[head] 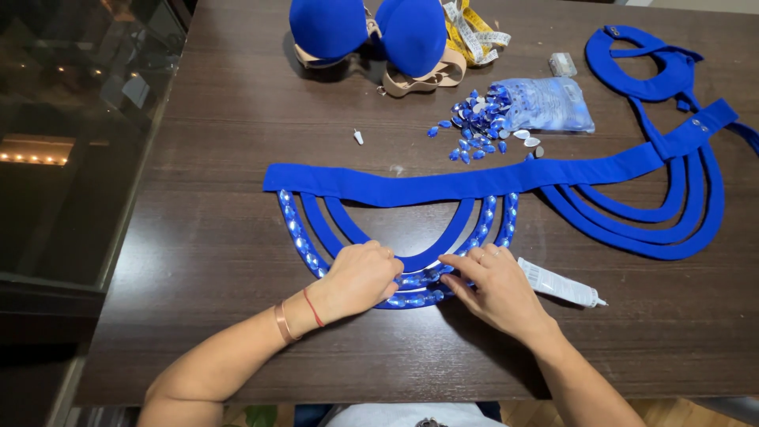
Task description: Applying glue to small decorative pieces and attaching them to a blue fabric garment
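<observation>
Both hands (360,277) (494,286) apparently press the jeweled blue loop (419,289) between them.

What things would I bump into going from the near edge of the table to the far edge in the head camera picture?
Left hand and right hand on the jewelled blue loops → long blue fabric band → loose blue gems → blue padded cups.
</observation>
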